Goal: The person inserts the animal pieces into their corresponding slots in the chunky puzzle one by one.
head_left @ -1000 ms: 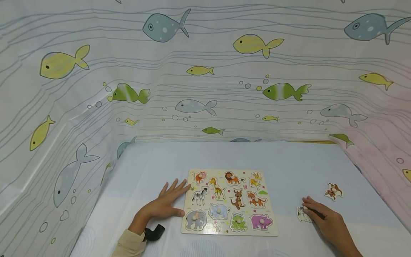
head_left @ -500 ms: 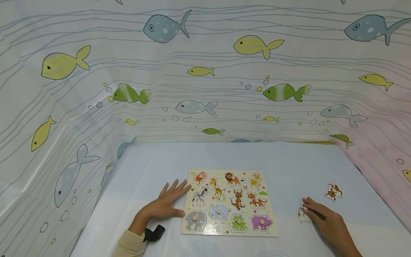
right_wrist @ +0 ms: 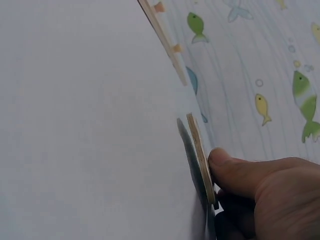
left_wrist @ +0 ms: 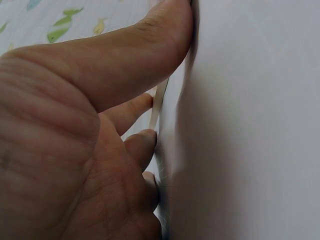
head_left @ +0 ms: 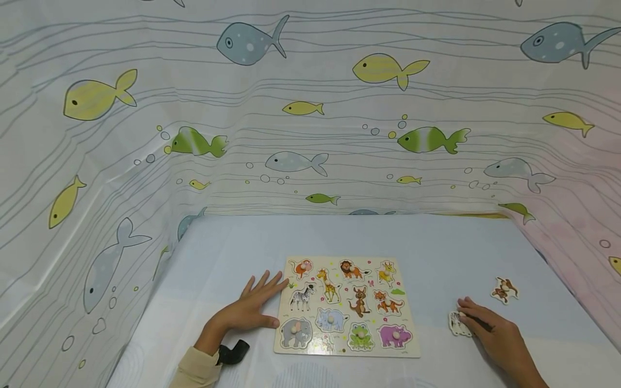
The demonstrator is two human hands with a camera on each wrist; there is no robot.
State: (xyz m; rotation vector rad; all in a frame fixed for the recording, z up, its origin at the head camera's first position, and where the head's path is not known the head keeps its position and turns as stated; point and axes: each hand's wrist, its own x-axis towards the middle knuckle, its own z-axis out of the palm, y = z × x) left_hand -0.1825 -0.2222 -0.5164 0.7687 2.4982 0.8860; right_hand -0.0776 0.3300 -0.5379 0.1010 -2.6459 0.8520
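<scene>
My right hand [head_left: 497,328] pinches a zebra puzzle piece [head_left: 455,325] by thumb and fingers, to the right of the wooden animal puzzle board [head_left: 339,346]. In the right wrist view the piece [right_wrist: 201,160] shows edge-on, with a dark shadow beside it, close over the white cloth. Part of the zebra is hidden under the fingers. My left hand [head_left: 248,308] lies with fingers spread along the board's left edge, fingertips and thumb right at it. A second loose piece, a brown kangaroo [head_left: 504,290], lies beyond my right hand. The zebra picture [head_left: 302,296] on the board has no knob.
Knobbed pieces such as the elephant [head_left: 295,339], frog [head_left: 360,342] and purple hippo [head_left: 388,334] sit in the board. A light cloth covers the table [head_left: 218,242]. Fish-printed sheets [head_left: 339,140] rise at the back and both sides.
The zebra piece has shifted and tipped very slightly in my right hand, its lower edge now showing more. My left hand and the board stay put.
</scene>
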